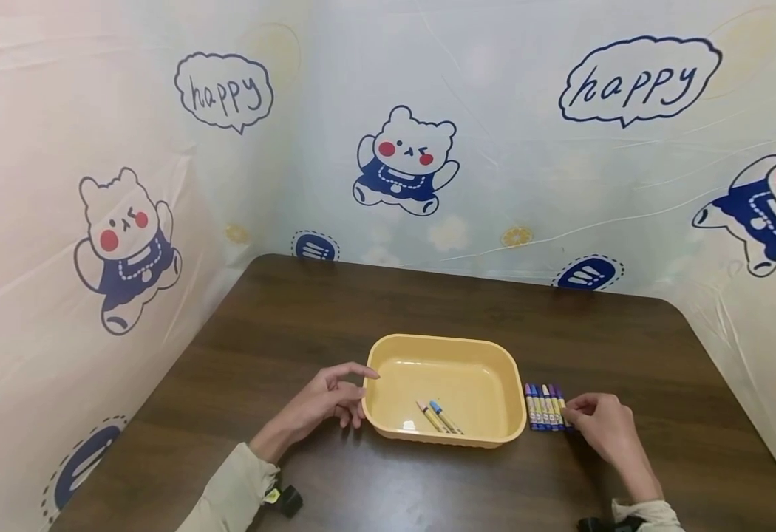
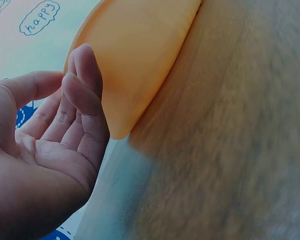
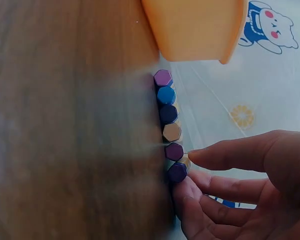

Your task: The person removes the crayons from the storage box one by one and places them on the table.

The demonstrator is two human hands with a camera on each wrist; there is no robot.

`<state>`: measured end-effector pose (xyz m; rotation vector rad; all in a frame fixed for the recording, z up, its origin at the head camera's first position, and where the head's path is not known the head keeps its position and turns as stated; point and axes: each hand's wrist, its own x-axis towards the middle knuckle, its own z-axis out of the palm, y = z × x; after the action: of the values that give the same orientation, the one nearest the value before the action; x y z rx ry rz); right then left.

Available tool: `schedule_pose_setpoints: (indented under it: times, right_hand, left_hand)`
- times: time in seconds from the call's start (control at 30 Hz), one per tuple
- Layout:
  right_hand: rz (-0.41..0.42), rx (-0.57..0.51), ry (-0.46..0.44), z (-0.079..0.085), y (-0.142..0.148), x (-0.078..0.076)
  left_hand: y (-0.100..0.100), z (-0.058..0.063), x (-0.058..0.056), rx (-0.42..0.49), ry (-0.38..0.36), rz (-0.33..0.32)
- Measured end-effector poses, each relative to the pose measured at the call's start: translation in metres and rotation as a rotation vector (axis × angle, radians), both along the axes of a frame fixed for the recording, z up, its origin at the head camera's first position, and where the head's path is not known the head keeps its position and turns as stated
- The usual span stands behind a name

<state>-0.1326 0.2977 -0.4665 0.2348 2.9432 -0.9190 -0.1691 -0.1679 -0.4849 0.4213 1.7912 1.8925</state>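
Observation:
A yellow plastic tub (image 1: 448, 377) stands on the table. My left hand (image 1: 321, 403) pinches its left rim, index finger reaching over the edge and thumb against the outer wall. Two crayons (image 1: 440, 417), one with a pale pink end and one with a blue end, lie inside near the front wall. Right of the tub, several crayons (image 1: 543, 408) with printed wrappers lie side by side in a row. At the row's right end, my right hand (image 1: 606, 427) holds the outermost dark violet crayon (image 3: 178, 172) between thumb and fingers, beside a purple crayon (image 3: 174, 151).
The dark wooden table (image 1: 295, 318) has rounded back corners. Pale fabric with printed bears and "happy" bubbles (image 1: 641, 81) encloses it at the back and both sides. A black wrist strap device (image 1: 288, 501) hangs at my left sleeve.

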Motion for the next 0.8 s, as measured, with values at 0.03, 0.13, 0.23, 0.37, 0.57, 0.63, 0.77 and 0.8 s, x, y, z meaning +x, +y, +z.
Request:
schedule_pose_setpoints:
  times: [0.03, 0.13, 0.23, 0.37, 0.57, 0.63, 0.77, 0.8]
  right_hand:
    - [-0.001, -0.001, 0.000, -0.0006, 0.0000, 0.0000]
    - [-0.005, 0.002, 0.008, -0.0027, 0.0001, 0.0002]
    - [-0.012, -0.005, 0.009, -0.0048, 0.0004, 0.0006]
    - [-0.020, -0.018, 0.016, -0.0061, 0.0001, 0.0009]
    - [-0.032, -0.025, 0.025, -0.0060, 0.0001, 0.0019]
    - [-0.034, -0.023, 0.029, -0.0057, 0.0005, 0.0022]
    - [-0.029, -0.020, 0.041, -0.0051, 0.0008, 0.0025]
    - [-0.027, -0.019, 0.045, -0.0047, 0.0004, 0.0026]
  left_hand:
    - [-0.0002, 0.0000, -0.0001, 0.003, 0.002, -0.002]
    - [-0.0006, -0.0002, 0.0001, 0.003, 0.003, -0.004]
    - [-0.0007, -0.0006, 0.0003, -0.002, 0.001, -0.004]
    - [-0.0004, -0.0010, 0.0002, -0.008, -0.002, 0.000]
    - [0.0002, -0.0002, 0.0005, -0.014, -0.006, 0.003]
    - [0.0004, 0.0005, 0.0008, -0.014, -0.005, 0.004]
    - [0.0003, 0.0025, 0.0014, -0.016, 0.000, 0.009]
    - [0.0002, 0.0030, 0.0016, -0.018, 0.000, 0.011]
